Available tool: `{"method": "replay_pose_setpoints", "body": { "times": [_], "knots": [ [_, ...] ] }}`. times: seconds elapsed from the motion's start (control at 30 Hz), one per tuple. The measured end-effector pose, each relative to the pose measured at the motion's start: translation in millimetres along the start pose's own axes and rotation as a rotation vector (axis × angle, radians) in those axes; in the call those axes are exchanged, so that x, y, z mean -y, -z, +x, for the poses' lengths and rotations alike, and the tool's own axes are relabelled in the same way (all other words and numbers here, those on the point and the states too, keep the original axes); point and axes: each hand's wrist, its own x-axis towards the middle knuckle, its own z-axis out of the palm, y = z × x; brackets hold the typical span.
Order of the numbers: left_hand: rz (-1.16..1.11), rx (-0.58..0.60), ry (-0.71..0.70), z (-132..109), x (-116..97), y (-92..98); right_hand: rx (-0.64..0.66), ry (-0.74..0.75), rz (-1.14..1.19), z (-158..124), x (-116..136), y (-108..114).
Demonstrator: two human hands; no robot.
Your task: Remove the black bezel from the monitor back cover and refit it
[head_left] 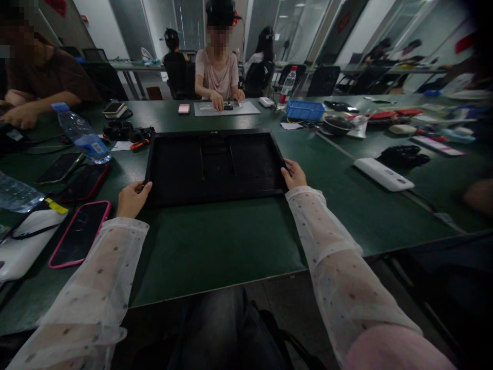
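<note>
A wide black monitor casing (173,169), shallow with a raised rim and a recessed shape at its middle, lies on the green table in front of me. My left hand (133,198) grips its left edge near the lower corner, thumb on top of the rim. On the opposite side, my right hand (295,176) is closed around the right edge, thumb over the rim. The undersides of both grips are hidden. A phone in a pink case (80,234) lies just left of my left wrist.
Left on the green table (223,246) are a tilted water bottle (82,133), a dark phone (60,168) and a white device (29,241). Rightward are a white power bank (384,174), black cloth (402,155) and a blue basket (305,110). A person (217,77) works opposite.
</note>
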Motion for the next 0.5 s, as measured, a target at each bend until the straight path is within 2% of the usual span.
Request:
{"method": "replay_pose_setpoints", "body": {
  "times": [0.17, 0.37, 0.5],
  "knots": [
    [-0.038, -0.016, 0.058, 1, 5, 5.2, 0.012, -0.013, -0.059, 2, 0, -4],
    [0.021, -0.048, 0.092, 0, 4, 9.9, 0.090, -0.119, -0.126, 1, 17, -5],
    [0.046, -0.030, 0.089, 1, 3, 11.4, 0.111, -0.121, -0.144, 0, 26, -5]
  ]
}}
